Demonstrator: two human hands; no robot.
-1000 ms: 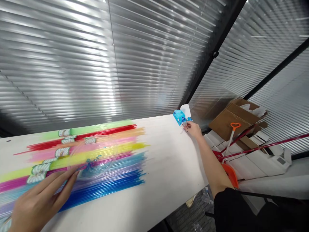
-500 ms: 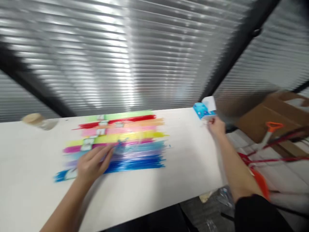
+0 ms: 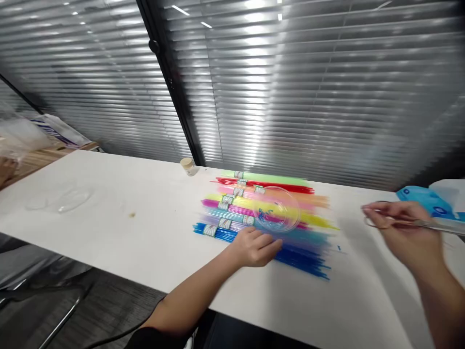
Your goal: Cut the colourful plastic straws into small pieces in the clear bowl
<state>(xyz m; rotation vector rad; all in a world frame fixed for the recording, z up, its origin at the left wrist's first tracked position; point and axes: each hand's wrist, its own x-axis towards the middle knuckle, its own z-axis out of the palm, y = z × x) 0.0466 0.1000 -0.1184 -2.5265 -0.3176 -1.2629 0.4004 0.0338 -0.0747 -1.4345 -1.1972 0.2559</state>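
Your right hand (image 3: 407,225) held shiny metal scissors (image 3: 432,224). Your left hand (image 3: 256,247) curled narrow by a round, clear bowl (image 3: 298,213) on thin sticks (image 3: 305,261).

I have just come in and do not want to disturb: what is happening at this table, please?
A person's right hand holds scissors above the white table. The left hand is curled near a clear bowl; whether it holds anything, I cannot tell. The bowl, with small blue pieces in it, sits on bundles of thin coloured sticks.
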